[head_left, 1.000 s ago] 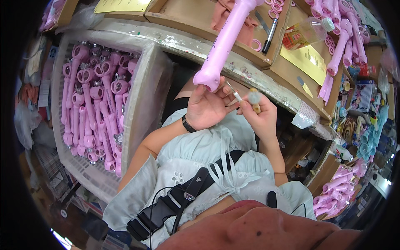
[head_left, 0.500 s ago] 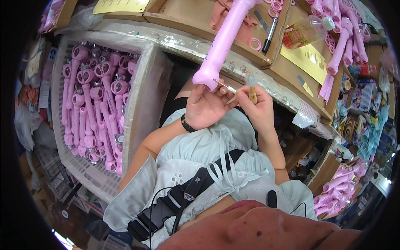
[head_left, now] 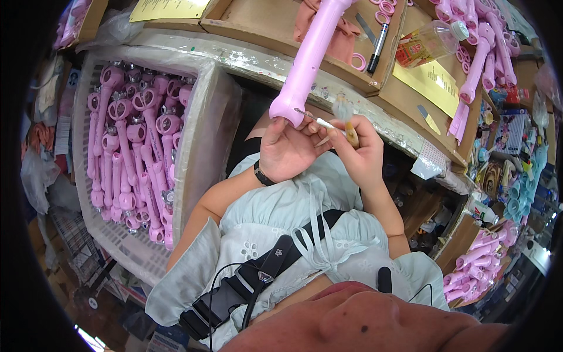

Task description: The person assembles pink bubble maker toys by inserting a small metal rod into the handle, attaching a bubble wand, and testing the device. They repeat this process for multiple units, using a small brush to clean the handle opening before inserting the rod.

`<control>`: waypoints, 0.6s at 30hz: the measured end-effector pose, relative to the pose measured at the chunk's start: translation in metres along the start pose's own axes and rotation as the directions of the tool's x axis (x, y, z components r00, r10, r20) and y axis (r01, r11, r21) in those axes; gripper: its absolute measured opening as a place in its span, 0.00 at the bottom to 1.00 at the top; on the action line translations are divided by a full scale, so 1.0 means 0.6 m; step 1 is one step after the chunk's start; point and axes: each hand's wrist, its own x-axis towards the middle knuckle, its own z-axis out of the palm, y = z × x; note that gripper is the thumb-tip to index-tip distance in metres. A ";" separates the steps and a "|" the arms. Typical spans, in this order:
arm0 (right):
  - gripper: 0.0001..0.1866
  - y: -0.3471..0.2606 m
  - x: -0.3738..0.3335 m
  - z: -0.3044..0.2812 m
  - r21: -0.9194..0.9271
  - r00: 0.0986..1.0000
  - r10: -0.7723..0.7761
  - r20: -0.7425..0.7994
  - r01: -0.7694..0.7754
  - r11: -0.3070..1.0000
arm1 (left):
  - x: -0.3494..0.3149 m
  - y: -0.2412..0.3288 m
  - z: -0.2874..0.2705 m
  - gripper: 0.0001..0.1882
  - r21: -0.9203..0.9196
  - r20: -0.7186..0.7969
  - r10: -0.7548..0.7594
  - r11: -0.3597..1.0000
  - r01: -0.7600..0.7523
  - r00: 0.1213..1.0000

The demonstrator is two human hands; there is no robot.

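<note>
A long pink plastic tube (head_left: pixel 314 56) with a flared, hollow end slants up from my hands to the top of the view. Around its lower end the fingers of my left hand (head_left: pixel 284 149) are closed, thumb against the rim. My right hand (head_left: pixel 363 149) pinches a slim tool (head_left: pixel 324 123) with a white shaft and thin metal tip; the tip touches the flared end near its edge. Also between those right fingers is a small brush-like thing (head_left: pixel 350 132) with an amber handle and pale, blurred head. The fingertips behind the tube's end are partly hidden.
On my left stands a white plastic crate (head_left: pixel 202 146) packed with pink parts. Ahead, cardboard trays (head_left: pixel 258 23) hold a black marker (head_left: pixel 378 50), pink rings (head_left: pixel 359 61), an orange cloth (head_left: pixel 337 38) and a clear bottle (head_left: pixel 431 44). More pink parts (head_left: pixel 478 258) lie at right.
The tube's flared end has shifted slightly left. In my right hand, the tool and the brush-like thing have tilted, and the brush-like head has moved left.
</note>
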 end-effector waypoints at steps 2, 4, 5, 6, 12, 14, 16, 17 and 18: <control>0.08 0.003 0.003 0.000 0.070 0.999 0.045 0.029 -0.047 0.996 | 0.001 0.001 0.001 0.23 0.014 -0.022 0.017 1.000 -0.017 1.000; 0.08 0.005 0.004 -0.001 0.104 0.998 0.051 0.046 -0.056 0.993 | 0.001 0.005 0.004 0.25 0.049 -0.041 0.021 0.999 -0.018 0.999; 0.07 0.005 0.004 -0.002 0.105 0.998 0.038 0.042 -0.042 0.994 | 0.001 0.007 0.007 0.25 0.068 -0.057 0.021 0.998 -0.017 0.998; 0.07 0.006 0.004 -0.003 0.106 0.999 0.023 0.038 -0.027 0.994 | 0.000 0.008 0.009 0.26 0.091 -0.059 0.039 0.995 -0.034 0.998; 0.07 0.007 0.003 -0.003 -0.158 1.000 -0.029 0.005 0.030 0.987 | -0.002 0.007 0.017 0.26 0.224 -0.069 0.108 0.970 -0.090 0.992; 0.06 0.008 0.004 -0.001 -0.154 0.999 -0.031 -0.017 0.028 0.988 | -0.002 0.004 0.017 0.25 0.190 -0.072 0.108 0.977 -0.092 0.992; 0.06 0.009 0.006 0.000 -0.131 0.999 -0.023 -0.033 0.019 0.991 | -0.001 0.005 0.016 0.25 0.106 -0.051 0.085 0.991 -0.079 0.995; 0.06 0.009 0.007 0.000 -0.116 0.999 -0.019 -0.036 0.014 0.993 | -0.001 0.005 0.016 0.24 0.063 -0.040 0.073 0.996 -0.070 0.997; 0.07 0.009 0.008 -0.001 -0.101 0.999 -0.014 -0.040 0.010 0.995 | -0.001 0.006 0.016 0.24 0.050 -0.043 0.069 0.997 -0.066 0.997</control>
